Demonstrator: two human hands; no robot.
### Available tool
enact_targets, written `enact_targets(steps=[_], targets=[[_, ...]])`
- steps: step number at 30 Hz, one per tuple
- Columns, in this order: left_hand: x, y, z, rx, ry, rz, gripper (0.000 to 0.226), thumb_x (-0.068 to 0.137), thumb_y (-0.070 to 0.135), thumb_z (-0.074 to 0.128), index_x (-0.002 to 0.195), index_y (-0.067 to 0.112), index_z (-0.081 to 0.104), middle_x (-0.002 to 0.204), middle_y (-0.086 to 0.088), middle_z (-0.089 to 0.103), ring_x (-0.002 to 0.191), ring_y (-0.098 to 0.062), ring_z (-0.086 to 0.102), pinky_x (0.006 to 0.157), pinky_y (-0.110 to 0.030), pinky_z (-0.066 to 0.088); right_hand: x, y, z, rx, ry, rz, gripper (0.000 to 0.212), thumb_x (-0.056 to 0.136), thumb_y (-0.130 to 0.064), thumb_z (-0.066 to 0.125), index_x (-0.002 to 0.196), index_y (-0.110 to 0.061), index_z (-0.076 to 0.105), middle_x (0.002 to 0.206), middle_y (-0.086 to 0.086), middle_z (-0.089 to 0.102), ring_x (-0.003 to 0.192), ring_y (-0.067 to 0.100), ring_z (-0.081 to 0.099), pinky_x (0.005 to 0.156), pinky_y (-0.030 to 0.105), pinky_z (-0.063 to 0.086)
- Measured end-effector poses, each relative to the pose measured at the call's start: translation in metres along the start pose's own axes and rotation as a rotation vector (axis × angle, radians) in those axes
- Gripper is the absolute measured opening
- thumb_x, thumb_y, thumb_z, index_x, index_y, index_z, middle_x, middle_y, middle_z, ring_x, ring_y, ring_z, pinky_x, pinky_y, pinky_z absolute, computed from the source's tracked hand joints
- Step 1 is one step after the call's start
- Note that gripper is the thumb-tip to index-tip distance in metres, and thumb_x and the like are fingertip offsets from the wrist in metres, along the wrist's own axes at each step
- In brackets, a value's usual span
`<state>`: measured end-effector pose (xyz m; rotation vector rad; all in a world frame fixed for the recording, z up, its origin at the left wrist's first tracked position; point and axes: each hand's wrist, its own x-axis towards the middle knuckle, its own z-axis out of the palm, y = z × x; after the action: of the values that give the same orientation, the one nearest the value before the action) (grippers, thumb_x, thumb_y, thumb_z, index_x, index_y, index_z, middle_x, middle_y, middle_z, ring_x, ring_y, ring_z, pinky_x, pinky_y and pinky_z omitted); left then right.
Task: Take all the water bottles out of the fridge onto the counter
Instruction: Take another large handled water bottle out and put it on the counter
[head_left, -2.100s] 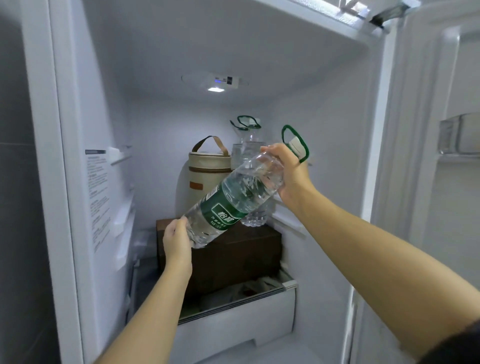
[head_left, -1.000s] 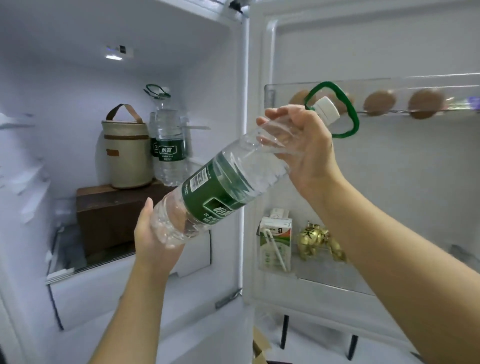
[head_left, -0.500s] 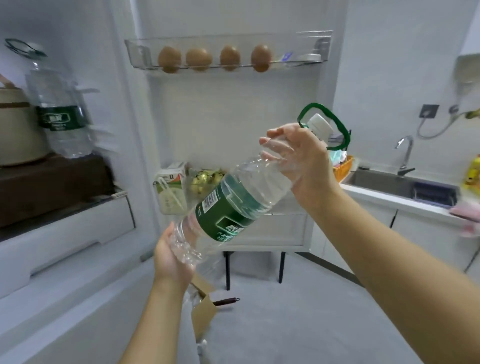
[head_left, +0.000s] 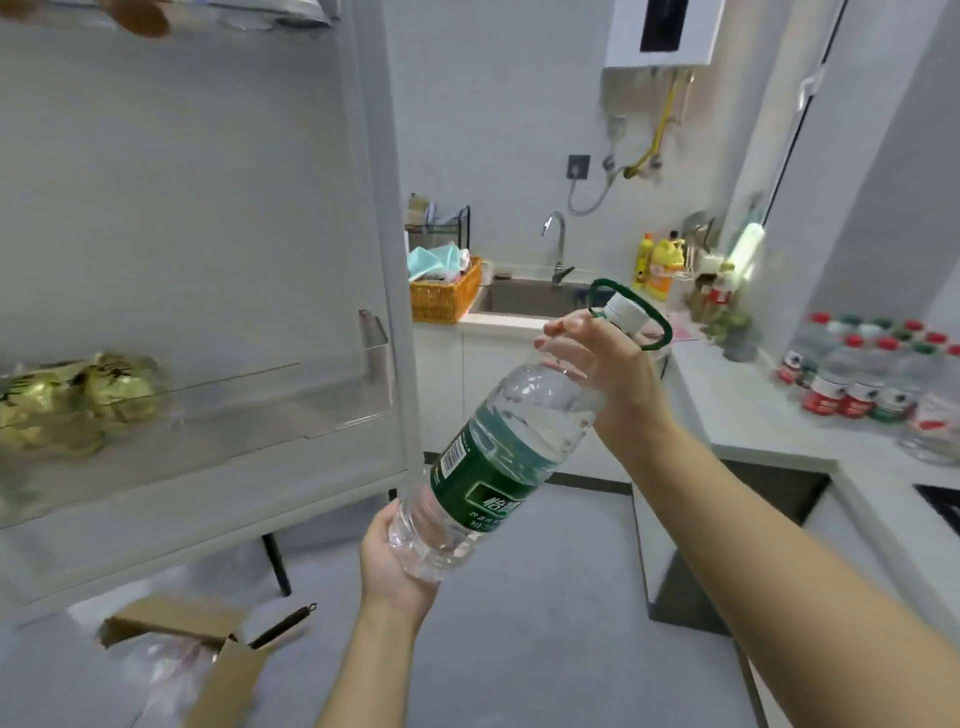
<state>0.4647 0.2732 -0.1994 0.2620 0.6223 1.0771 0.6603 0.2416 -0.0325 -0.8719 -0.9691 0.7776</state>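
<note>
Item: large water bottle (head_left: 511, 447), green label, tilted
Left hand (head_left: 395, 564): cupped under base
Right hand (head_left: 605, 371): fingers curled round neck
Backdrop: counter (head_left: 737, 405)

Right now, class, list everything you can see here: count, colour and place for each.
water bottle: one, clear with green label, held tilted
fridge door: one, white, open at left
egg: one in view, brown, door's top shelf
gold packets: count unclear, door's lower shelf
basket: one, orange, left of the sink
tap: one, silver, behind the sink
yellow bottles: two, right of the sink
small bottles: many, red and green caps, counter at right
cardboard box: one, brown, floor
left grip: one, holds the bottle's base
right grip: one, holds its upper end
</note>
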Motion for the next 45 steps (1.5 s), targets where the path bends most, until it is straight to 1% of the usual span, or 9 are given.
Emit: enact_targets(steps=[2,7,12,20,24,28,34,41,45], targets=[[0.021,-0.02,0.007,0.023,-0.03,-0.091,0.049,0.097,0.029,0.035,0.106,-0.001,0.072,0.114,-0.023,0.067,0.098,-0.037,0.068,0.096,-0.047,0.046,0.004,0.004,-0.022,-0.034,0.057,-0.001,0.009,0.076,-0.016,0.062,0.074,-0.013,0.07,0.079,0.004,0.071,0.082,0.022,0.068,0.082,0.042,0.052],[0.061,-0.061,0.017,0.072,-0.117,-0.319,0.05,0.098,0.037,0.038,0.132,0.004,0.055,0.126,-0.026,0.06,0.123,-0.041,0.053,0.11,-0.054,0.033,0.009,0.012,-0.071,-0.11,0.15,-0.041,0.008,0.075,-0.011,0.061,0.075,-0.01,0.069,0.08,0.005,0.07,0.085,0.026,0.067,0.079,0.037,0.055],[0.089,-0.088,0.031,0.149,-0.15,-0.438,0.054,0.094,0.033,0.045,0.142,0.009,0.045,0.134,-0.024,0.055,0.128,-0.041,0.048,0.106,-0.056,0.037,0.006,0.014,-0.117,-0.134,0.272,0.003,0.012,0.075,-0.017,0.063,0.081,-0.007,0.067,0.085,0.009,0.069,0.085,0.023,0.068,0.074,0.033,0.054],[0.106,-0.14,0.07,0.261,-0.17,-0.475,0.046,0.097,0.033,0.042,0.095,0.003,0.077,0.116,-0.025,0.065,0.113,-0.039,0.059,0.105,-0.054,0.04,-0.003,0.006,-0.194,-0.05,0.402,0.063,0.017,0.073,-0.022,0.061,0.063,-0.019,0.074,0.075,0.004,0.072,0.075,0.018,0.067,0.079,0.032,0.051],[0.118,-0.18,0.097,0.255,-0.18,-0.463,0.041,0.094,0.033,0.046,0.114,0.002,0.065,0.119,-0.022,0.062,0.111,-0.036,0.058,0.1,-0.05,0.045,0.002,0.001,-0.243,-0.011,0.427,0.061,0.017,0.073,-0.021,0.059,0.063,-0.019,0.073,0.075,0.004,0.071,0.076,0.019,0.066,0.079,0.034,0.05],[0.124,-0.223,0.13,0.235,-0.185,-0.441,0.037,0.095,0.03,0.044,0.11,0.004,0.065,0.109,-0.019,0.065,0.102,-0.033,0.061,0.1,-0.048,0.044,0.012,-0.006,-0.301,0.038,0.449,0.057,0.012,0.072,-0.019,0.061,0.075,-0.009,0.067,0.083,0.013,0.068,0.076,0.023,0.064,0.075,0.033,0.052],[0.133,-0.279,0.165,0.236,-0.167,-0.423,0.043,0.096,0.031,0.043,0.123,0.002,0.059,0.119,-0.021,0.062,0.111,-0.035,0.057,0.104,-0.049,0.042,0.026,-0.018,-0.374,0.064,0.445,0.067,0.011,0.074,-0.018,0.061,0.072,-0.011,0.069,0.08,0.011,0.069,0.075,0.023,0.064,0.075,0.034,0.052],[0.164,-0.322,0.201,0.284,-0.162,-0.415,0.031,0.094,0.029,0.048,0.094,0.006,0.069,0.104,-0.017,0.066,0.099,-0.032,0.06,0.104,-0.05,0.039,0.049,-0.021,-0.435,0.102,0.453,0.074,0.014,0.074,-0.021,0.061,0.077,-0.008,0.067,0.085,0.012,0.068,0.08,0.024,0.064,0.077,0.036,0.053],[0.197,-0.347,0.219,0.256,-0.147,-0.453,0.028,0.094,0.028,0.049,0.098,0.006,0.065,0.109,-0.018,0.061,0.107,-0.032,0.055,0.109,-0.05,0.035,0.076,-0.017,-0.465,0.092,0.466,0.088,0.012,0.075,-0.021,0.061,0.075,-0.009,0.065,0.086,0.014,0.067,0.083,0.028,0.063,0.083,0.042,0.049]])
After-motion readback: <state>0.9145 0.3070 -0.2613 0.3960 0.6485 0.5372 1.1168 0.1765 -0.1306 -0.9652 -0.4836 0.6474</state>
